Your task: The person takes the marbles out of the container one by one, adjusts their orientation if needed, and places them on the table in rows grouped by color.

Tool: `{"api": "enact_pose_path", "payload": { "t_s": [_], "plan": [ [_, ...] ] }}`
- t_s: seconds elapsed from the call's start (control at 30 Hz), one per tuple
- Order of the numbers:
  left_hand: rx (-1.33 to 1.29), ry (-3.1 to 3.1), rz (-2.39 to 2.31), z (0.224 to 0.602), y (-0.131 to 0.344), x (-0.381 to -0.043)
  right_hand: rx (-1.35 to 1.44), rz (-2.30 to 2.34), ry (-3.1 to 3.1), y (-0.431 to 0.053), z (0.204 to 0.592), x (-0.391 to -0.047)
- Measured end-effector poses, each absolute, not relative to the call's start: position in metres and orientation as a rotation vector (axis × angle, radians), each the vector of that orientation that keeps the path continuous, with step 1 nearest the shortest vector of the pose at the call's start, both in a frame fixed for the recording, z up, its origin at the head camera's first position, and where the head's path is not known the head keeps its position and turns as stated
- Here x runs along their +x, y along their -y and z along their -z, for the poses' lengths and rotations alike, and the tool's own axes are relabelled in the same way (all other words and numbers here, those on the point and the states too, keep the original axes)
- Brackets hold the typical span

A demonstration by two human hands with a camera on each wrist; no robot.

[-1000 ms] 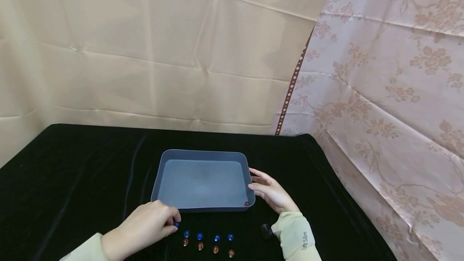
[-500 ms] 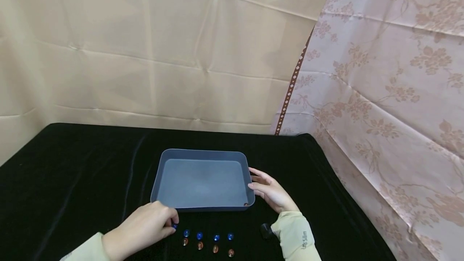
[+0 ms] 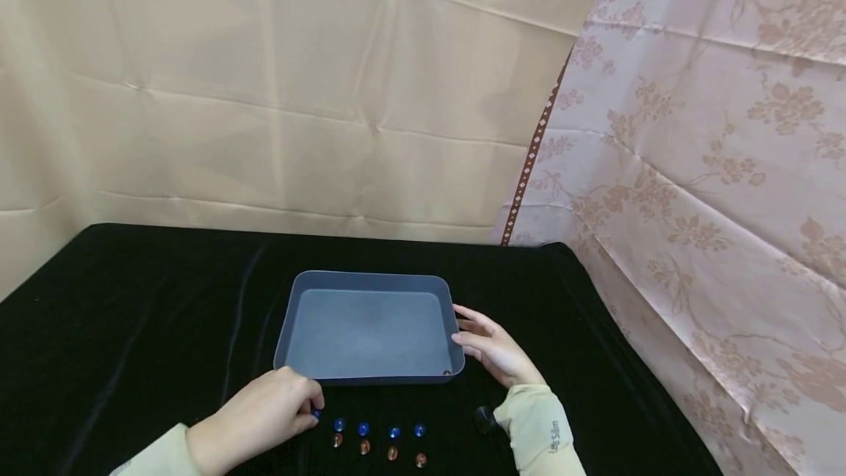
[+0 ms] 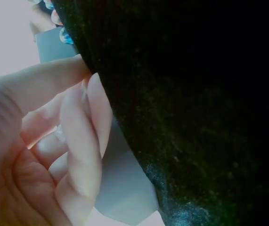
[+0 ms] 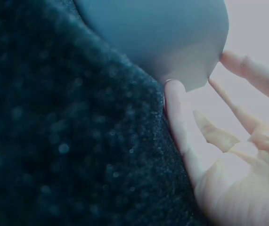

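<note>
My left hand (image 3: 261,413) pinches a blue glass marble (image 3: 316,413) low over the black cloth, just in front of the tray's near left corner. Its thumb and fingertips meet in the left wrist view, where the marble itself is hidden. My right hand (image 3: 494,350) touches the right wall of the blue-grey tray (image 3: 366,281) with spread, fairly straight fingers; the right wrist view shows fingertips against that wall (image 5: 172,37). Right of the held marble lies a row of several blue marbles (image 3: 363,429), and nearer me a row of several amber ones (image 3: 365,447).
One amber marble (image 3: 447,372) sits inside the tray at its near right corner. A small black object (image 3: 485,420) is beside the right sleeve (image 3: 538,421). Black cloth (image 3: 165,314) covers the table, with curtains (image 3: 317,94) behind and to the right.
My left hand has shifted slightly left and toward me with the blue marble. The right hand keeps its place at the tray, and the marble rows look unchanged.
</note>
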State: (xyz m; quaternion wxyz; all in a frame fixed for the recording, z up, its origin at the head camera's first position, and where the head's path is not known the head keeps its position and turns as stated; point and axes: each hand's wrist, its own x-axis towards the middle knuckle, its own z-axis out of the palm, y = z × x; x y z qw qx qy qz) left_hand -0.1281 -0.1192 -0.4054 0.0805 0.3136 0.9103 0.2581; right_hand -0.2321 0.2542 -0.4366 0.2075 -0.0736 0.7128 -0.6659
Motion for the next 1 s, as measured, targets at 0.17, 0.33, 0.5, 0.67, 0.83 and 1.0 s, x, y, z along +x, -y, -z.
{"api": "enact_pose_path", "payload": {
  "t_s": [0.17, 0.33, 0.5, 0.67, 0.83, 1.0],
  "plan": [
    [0.934, -2.702, -0.787, 0.405, 0.119, -0.128, -0.207, 1.855, -1.987, -0.254, 0.437, -0.232],
    [0.935, -2.700, -0.786, 0.404, 0.119, -0.128, -0.201, 1.852, -1.986, -0.253, 0.436, -0.232],
    [0.920, -2.678, -0.799, 0.403, 0.119, -0.128, -0.186, 1.852, -1.985, -0.253, 0.435, -0.231],
    [0.925, -2.694, -0.795, 0.398, 0.119, -0.127, -0.188, 1.853, -1.988, -0.252, 0.434, -0.230],
    [0.938, -2.752, -0.791, 0.388, 0.116, -0.129, -0.197, 1.851, -1.990, -0.253, 0.435, -0.231],
    [0.923, -2.751, -0.800, 0.376, 0.111, -0.132, -0.205, 1.849, -1.993, -0.253, 0.435, -0.231]
  ]
}}
